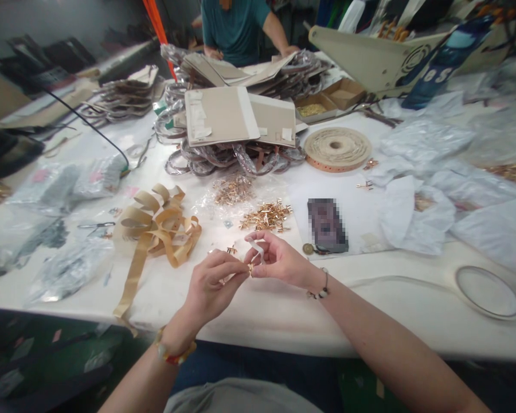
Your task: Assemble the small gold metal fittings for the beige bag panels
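My left hand (pixel 215 284) and my right hand (pixel 279 261) meet over the table's near part, fingertips pinched together on a small gold metal piece (pixel 251 268). A thin white strip (pixel 257 250) curls up between the fingers of my right hand. Just beyond my hands lies a pile of gold metal pieces (pixel 266 216). Behind it, a clear plastic bag holds more small pieces (pixel 233 190). Left of my hands is a loosely coiled tan ribbon (pixel 172 229), one end hanging over the table edge.
A roll of white tape (pixel 488 291) lies at the right, a phone (pixel 328 225) nearer the middle. Beyond are a wound tan roll (pixel 337 149), stacked panels (pixel 223 115) and a blue bottle (pixel 442 66). Plastic bags lie on both sides. Another person (pixel 236 31) is across the table.
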The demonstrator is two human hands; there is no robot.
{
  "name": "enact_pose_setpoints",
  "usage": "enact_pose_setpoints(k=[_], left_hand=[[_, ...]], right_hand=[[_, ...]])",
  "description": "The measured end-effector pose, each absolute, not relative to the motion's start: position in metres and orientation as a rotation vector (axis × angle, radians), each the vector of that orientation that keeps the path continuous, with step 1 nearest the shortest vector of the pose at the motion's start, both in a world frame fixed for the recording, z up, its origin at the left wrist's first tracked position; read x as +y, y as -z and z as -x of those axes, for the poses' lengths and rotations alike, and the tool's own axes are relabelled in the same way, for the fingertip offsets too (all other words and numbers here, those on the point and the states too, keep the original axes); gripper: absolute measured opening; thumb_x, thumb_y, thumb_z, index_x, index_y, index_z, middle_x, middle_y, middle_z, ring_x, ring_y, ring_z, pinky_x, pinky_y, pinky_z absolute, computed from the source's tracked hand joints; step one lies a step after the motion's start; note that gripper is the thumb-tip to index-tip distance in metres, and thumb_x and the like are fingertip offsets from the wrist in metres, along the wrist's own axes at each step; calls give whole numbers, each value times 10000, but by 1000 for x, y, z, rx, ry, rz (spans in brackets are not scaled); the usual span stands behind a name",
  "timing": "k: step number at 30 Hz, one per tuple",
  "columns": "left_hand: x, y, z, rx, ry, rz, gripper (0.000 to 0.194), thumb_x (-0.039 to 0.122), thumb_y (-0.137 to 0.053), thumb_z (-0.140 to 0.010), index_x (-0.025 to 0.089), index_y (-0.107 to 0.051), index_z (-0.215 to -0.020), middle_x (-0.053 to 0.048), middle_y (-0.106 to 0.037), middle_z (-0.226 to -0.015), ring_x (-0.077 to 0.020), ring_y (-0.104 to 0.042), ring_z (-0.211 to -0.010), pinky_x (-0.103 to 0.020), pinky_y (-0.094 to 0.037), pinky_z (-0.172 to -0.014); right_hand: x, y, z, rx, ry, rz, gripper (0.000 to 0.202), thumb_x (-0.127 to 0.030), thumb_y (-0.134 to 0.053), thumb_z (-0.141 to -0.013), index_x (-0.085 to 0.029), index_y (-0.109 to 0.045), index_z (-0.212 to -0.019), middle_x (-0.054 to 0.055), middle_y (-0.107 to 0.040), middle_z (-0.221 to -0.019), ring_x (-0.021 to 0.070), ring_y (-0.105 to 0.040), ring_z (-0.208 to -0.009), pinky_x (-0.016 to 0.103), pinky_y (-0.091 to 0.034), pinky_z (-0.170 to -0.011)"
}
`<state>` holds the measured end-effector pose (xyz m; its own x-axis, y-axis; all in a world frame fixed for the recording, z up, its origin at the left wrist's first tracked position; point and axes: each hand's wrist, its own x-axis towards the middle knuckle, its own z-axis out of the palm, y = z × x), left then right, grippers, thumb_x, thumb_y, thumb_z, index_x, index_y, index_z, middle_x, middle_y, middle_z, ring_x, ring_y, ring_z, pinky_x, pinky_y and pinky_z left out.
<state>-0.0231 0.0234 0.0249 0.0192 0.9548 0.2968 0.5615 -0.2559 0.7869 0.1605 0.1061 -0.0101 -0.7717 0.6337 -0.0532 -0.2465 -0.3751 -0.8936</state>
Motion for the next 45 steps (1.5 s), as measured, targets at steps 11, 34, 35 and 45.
enact_pose_setpoints(k=[11,34,35,45], left_hand=[[23,-17,23,1609,-1269,-1685,182,179,-817,-727,312,-820,-851,-67,-752,-834,-218,-666,-767,-323,-510,-731],[13,-6,6,1638,-1388,-891,219,333,-845,-678,181,-812,-831,-46,-746,-669,-153,-649,-585,-260,-537,-586],[13,-5,4,1609,-1423,-857,234,327,-855,-665,178,-807,-839,-44,-749,-678,-145,-649,-580,-253,-539,-580],[14,-1,0,1471,-1433,-843,242,308,-838,-728,156,-772,-905,-49,-754,-745,-115,-653,-611,-203,-507,-561]], right_hand=[[109,3,-162,-1187,-2225,694,585,-207,-859,-668,-210,-514,-1140,2,-709,-850,99,-616,-642,179,-401,-501],[99,10,-160,-1789,-1232,579,431,-139,-735,-817,-224,-553,-1198,33,-742,-943,150,-674,-798,251,-486,-635],[99,11,-160,-1821,-1134,538,413,-143,-730,-834,-226,-558,-1200,32,-746,-939,150,-678,-799,250,-496,-637],[99,12,-162,-1916,-756,357,291,-127,-679,-901,-239,-583,-1152,57,-761,-961,164,-717,-856,267,-562,-678]])
